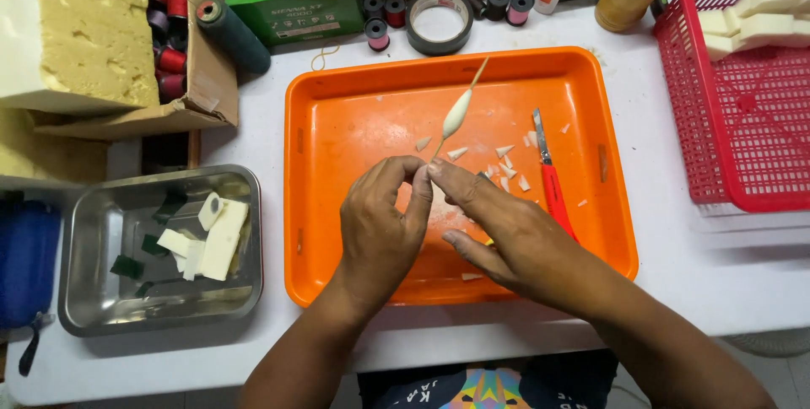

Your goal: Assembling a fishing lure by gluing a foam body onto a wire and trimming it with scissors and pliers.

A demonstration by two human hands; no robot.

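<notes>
Over the orange tray (354, 105), 2 hands meeting at the fingertips. Left hand (381, 232) curled, thumb and forefinger pinched shut on the lower end of a thin stick (440, 146); right hand (506, 232) reaching in from the right, forefinger and thumb closed on the same stick end, other fingers loosely bent and spread above the tray floor. Stick slanting up and away from the hands, carrying a slim white spindle-shaped float body (456, 113) partway along, bare tip poking past it toward the tray's far wall. White foam shavings (504, 169) scattered on the tray floor just right of the fingertips. Red-handled craft knife (553, 185) lying in the tray beside the right hand, blade pointing away from the person, apart from both hands. On the white tabletop (726, 274), left of the tray, a steel pan (101, 291) holding white foam offcuts (215, 236) and dark green scraps. Red plastic basket (742, 114) at the right with white foam blocks inside. Beyond the tray, a roll of tape (439, 21), thread spools (378, 34) and a green box (291, 0). Large yellowish foam block (84, 29) at far left.
</notes>
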